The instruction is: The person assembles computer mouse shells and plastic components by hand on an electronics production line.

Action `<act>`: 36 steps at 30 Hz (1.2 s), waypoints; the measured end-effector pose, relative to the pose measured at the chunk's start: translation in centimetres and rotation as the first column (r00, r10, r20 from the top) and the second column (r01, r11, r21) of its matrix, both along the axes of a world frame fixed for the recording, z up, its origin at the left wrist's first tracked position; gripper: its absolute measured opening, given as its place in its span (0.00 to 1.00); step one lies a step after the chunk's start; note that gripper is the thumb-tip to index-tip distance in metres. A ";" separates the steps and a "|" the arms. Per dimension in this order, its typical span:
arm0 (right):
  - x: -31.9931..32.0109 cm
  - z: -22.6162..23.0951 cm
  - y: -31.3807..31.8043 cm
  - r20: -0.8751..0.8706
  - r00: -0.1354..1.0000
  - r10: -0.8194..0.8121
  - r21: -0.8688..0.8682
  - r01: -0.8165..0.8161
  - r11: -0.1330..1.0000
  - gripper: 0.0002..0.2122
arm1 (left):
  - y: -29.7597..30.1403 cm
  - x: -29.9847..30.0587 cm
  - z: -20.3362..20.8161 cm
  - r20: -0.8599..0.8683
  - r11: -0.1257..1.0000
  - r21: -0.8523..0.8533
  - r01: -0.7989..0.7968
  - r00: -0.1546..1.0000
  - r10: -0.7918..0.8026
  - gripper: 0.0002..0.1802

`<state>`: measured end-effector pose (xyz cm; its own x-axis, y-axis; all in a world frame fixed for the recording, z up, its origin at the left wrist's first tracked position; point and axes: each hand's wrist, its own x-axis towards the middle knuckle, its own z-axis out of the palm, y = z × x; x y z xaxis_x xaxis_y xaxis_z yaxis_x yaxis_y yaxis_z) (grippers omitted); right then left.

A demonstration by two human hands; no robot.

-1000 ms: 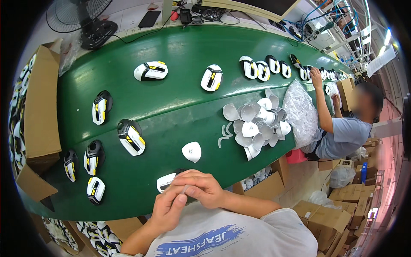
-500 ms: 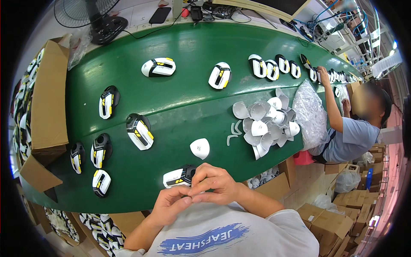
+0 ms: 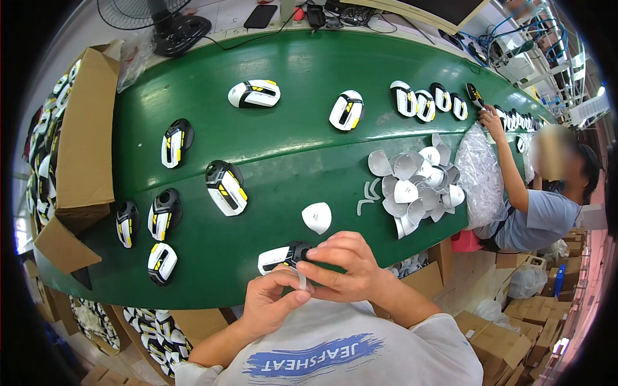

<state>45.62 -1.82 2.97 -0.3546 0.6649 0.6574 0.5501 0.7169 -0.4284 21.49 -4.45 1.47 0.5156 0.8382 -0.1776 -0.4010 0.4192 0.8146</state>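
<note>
In front of my body, my left hand [image 3: 273, 302] pinches a thin, curved, pale strip [image 3: 302, 279] between thumb and fingers. Close against it, my right hand [image 3: 351, 267] has its fingers bent, with the fingertips by the strip's upper end; what they grip is hidden. Just beyond both hands lies a white, black and yellow computer mouse [image 3: 273, 258], its right end partly covered by my right fingers. A single white curved shell cover [image 3: 317, 218] rests on the table a little farther off.
Several similar mice [image 3: 226, 190] are spread over the green table [image 3: 290, 161]. To the right lie a heap of shell covers [image 3: 418, 186], loose curved strips [image 3: 368, 198] and a clear plastic bag [image 3: 479, 174]. A co-worker [image 3: 547, 212] reaches among mice. An open carton [image 3: 87, 135] stands left.
My hands, pressed together before, are now slightly apart, and the pale strip shows between them. My right fingers have lifted. The co-worker's hand has shifted, and the whole view has moved a little.
</note>
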 end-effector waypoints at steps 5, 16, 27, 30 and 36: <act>0.2 -0.3 0.2 -0.133 0.980 0.149 -0.164 -0.170 0.972 0.26 | -0.2 0.4 0.4 0.095 0.999 -0.040 0.021 0.995 -0.018 0.07; -0.2 -2.6 -0.5 -0.227 0.959 0.170 0.065 -0.159 0.985 0.21 | -0.2 0.4 -0.5 0.253 0.964 -0.139 0.225 0.949 -0.185 0.08; 1.9 -1.9 -0.6 -0.167 0.986 0.019 -0.390 -0.083 0.917 0.29 | 2.0 -2.7 -1.2 -0.482 0.548 0.816 0.184 0.741 0.468 0.20; 1.7 -3.0 0.2 0.087 0.992 0.087 -0.408 -0.044 0.912 0.25 | 2.4 -3.7 -3.1 -0.686 0.562 0.721 0.406 0.534 0.494 0.41; 0.7 -2.9 1.8 0.297 0.932 0.206 -0.368 -0.088 0.926 0.20 | 2.5 -3.9 -5.3 -0.774 0.562 0.629 0.537 0.498 0.392 0.47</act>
<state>46.29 0.01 0.10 -0.6195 0.7509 0.2290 0.6003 0.6411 -0.4781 17.64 -1.99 -3.79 0.5856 0.8022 0.1163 0.5805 -0.5152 0.6306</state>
